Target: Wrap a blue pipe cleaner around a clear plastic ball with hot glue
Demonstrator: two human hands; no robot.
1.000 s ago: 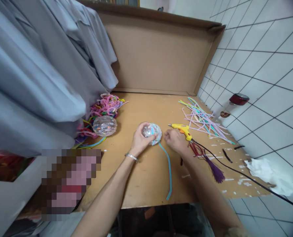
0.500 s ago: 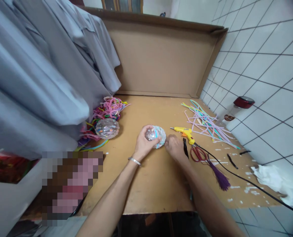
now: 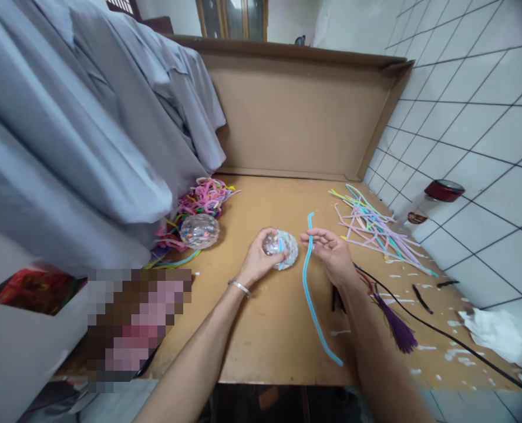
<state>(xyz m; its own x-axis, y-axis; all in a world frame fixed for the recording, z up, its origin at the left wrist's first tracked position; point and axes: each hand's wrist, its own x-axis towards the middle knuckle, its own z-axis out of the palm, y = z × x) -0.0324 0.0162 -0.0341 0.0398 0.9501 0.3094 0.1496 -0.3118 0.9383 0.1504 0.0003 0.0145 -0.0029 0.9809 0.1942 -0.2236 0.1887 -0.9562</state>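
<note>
Glossy white tiles [image 3: 485,123] and a flat cardboard panel [image 3: 296,117] edge the smooth, tan worktop [image 3: 261,205]. Near its middle, the left hand [image 3: 263,254] grips a rounded, clear ball [image 3: 289,248] partly covered in pale, bumpy material. Just beside it, the right hand [image 3: 326,247] pinches a fuzzy blue strip [image 3: 305,282], gently curved. A clear, faceted-looking ball [image 3: 199,231] sits by tangled, fuzzy strands [image 3: 205,197]; a silky purple tassel [image 3: 395,326] lies at right.
</note>
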